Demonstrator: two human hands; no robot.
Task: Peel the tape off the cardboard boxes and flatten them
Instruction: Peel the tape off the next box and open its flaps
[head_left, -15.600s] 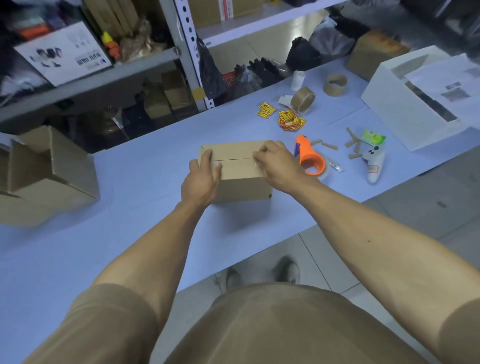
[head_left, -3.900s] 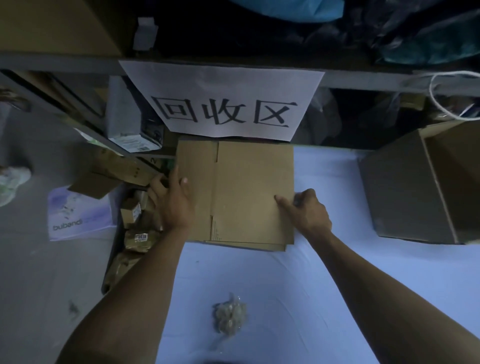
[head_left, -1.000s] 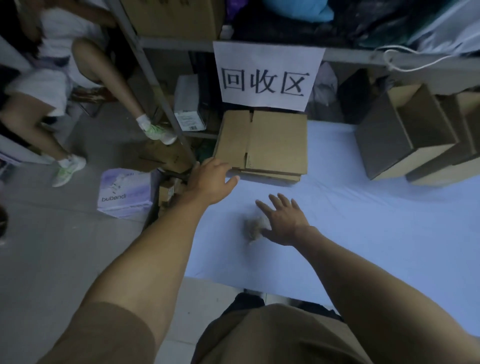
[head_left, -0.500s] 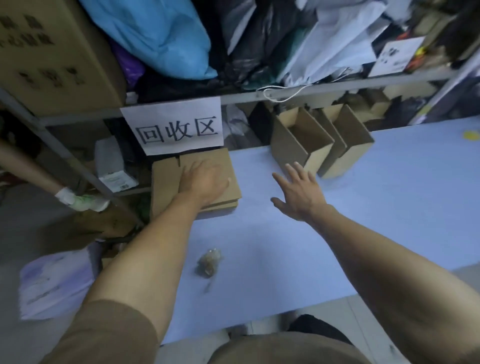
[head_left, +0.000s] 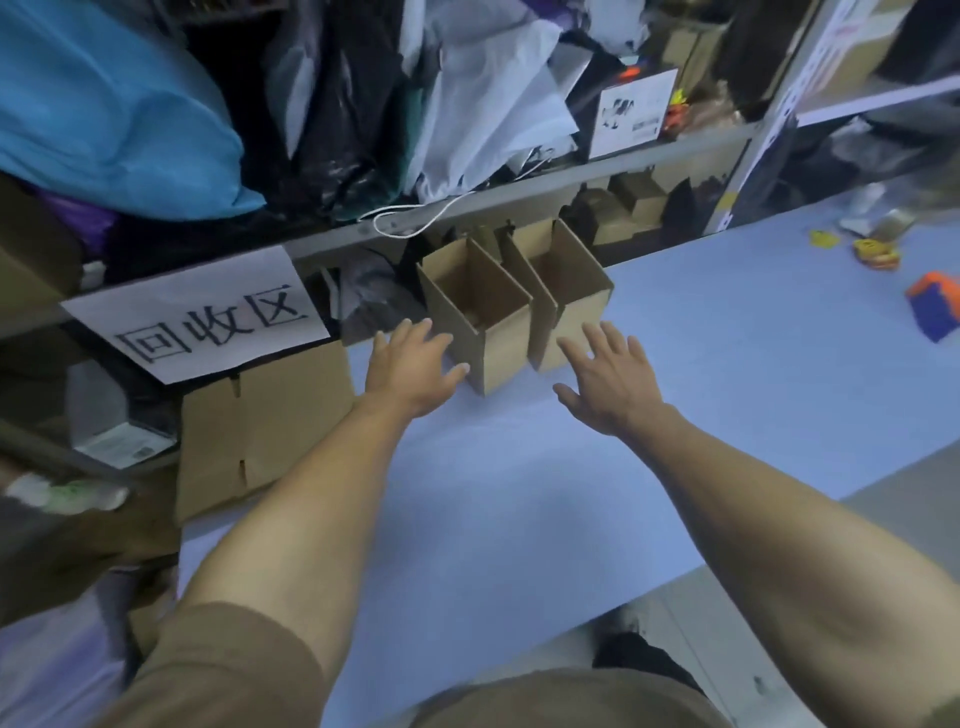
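From the head view, your left hand (head_left: 410, 364) reaches with its fingers spread and straight, holding nothing, its fingertips just beside the near-left wall of the left open box (head_left: 475, 317); whether they touch it, you cannot tell. Your right hand (head_left: 610, 382) is likewise spread and empty, hovering near the right open box (head_left: 566, 291), which stands touching the first, both at the far side of the blue table (head_left: 519, 493) under the shelf rail (head_left: 519, 200). Both boxes gape toward you and look light, so a push from one side alone would likely slide or tip them rather than seat them in your grip. Because they stand pressed together, closing on one may drag the other along. The white cord (head_left: 415, 221) loops off the rail just above them, and lifting a box straight up could snag it. At the left, the flattened cardboard stack (head_left: 265, 421) overhangs the table edge below the paper sign (head_left: 208, 317); a careless sweep of your left forearm could knock it off. Any remaining tape is not visible from here.
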